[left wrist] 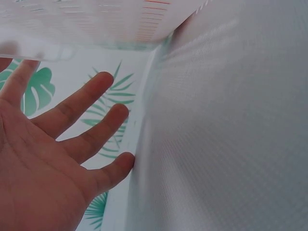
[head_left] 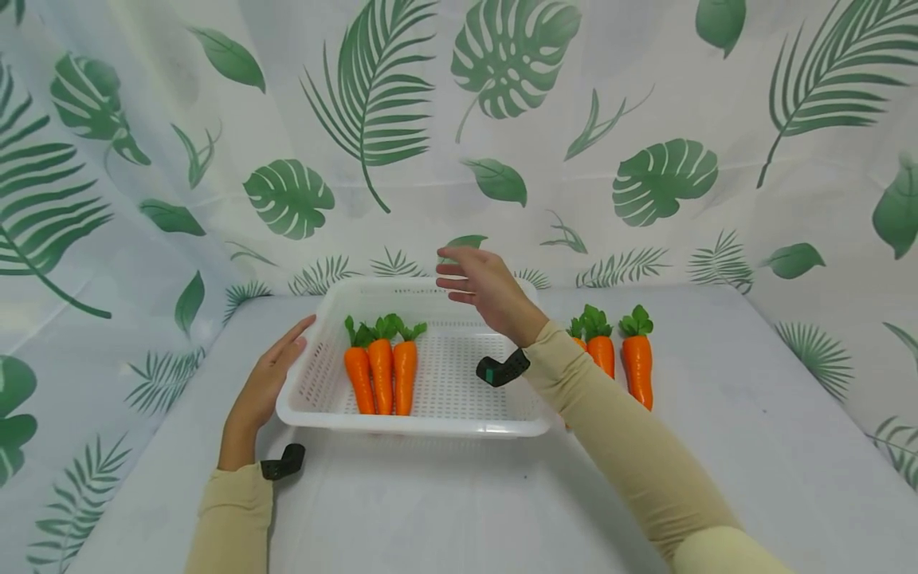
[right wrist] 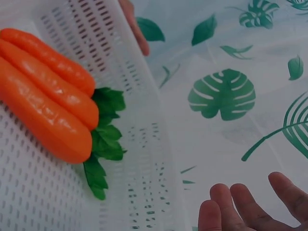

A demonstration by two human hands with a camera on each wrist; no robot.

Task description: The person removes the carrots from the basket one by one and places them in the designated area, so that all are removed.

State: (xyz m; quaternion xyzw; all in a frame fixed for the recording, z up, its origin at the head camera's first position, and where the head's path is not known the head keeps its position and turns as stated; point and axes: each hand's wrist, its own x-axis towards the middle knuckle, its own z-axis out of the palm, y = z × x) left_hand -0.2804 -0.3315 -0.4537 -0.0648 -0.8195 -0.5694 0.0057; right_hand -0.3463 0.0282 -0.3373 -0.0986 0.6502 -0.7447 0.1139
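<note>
Three orange carrots (head_left: 381, 375) with green leafy tops lie side by side in the left part of a white perforated plastic basket (head_left: 459, 428). My left hand (head_left: 271, 375) is at the basket's left side, its fingers spread and fairly straight; the left wrist view shows fingertips near the rim. Above the basket's back right part hovers my right hand (head_left: 488, 288), fingers extended, holding nothing. In the right wrist view, the carrots (right wrist: 48, 106) lie in the basket, while the right fingers (right wrist: 245, 207) appear apart from them.
More carrots lie on the table right of the basket: one (head_left: 637, 363) in full view, others (head_left: 599, 351) partly behind my right sleeve. A white curtain (head_left: 559, 191) with green leaf prints hangs behind the pale table (head_left: 402, 510). Each wrist wears a black camera (head_left: 502, 368).
</note>
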